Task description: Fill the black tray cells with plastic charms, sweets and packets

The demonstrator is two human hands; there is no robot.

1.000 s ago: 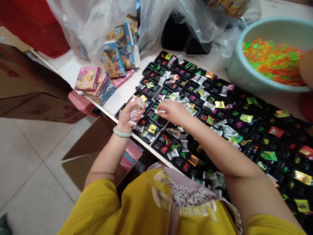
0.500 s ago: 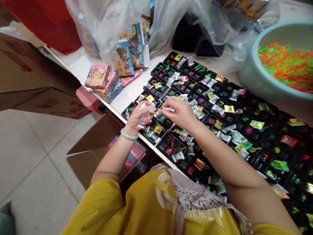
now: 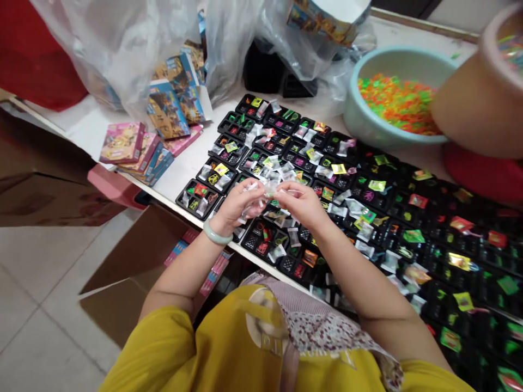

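Note:
My left hand (image 3: pixel 244 206), with a pale bangle (image 3: pixel 216 233) at the wrist, is closed around several small clear-and-white wrapped packets. Close beside it, my right hand (image 3: pixel 300 204) pinches a small clear packet (image 3: pixel 270 189) between thumb and fingers, at the left hand's fingertips. Both hands are above rows of black compartment trays (image 3: pixel 198 198). In the trays lie small bright plastic pieces, coloured sachets such as a yellow one (image 3: pixel 338 169), and white wrapped packets (image 3: pixel 277 252). The trays right under my hands are partly hidden.
A pale green tub (image 3: pixel 351 103) of orange and green pieces stands at the back right, beside a beige tub (image 3: pixel 469 103). Pink boxes (image 3: pixel 122 142) and blue boxes (image 3: pixel 167 111) are at the left, near plastic bags (image 3: pixel 134 49). An open carton (image 3: pixel 126 261) sits below the table edge.
The view has swung right, bringing the beige tub into sight. My hands have come closer together, and both still hold packets.

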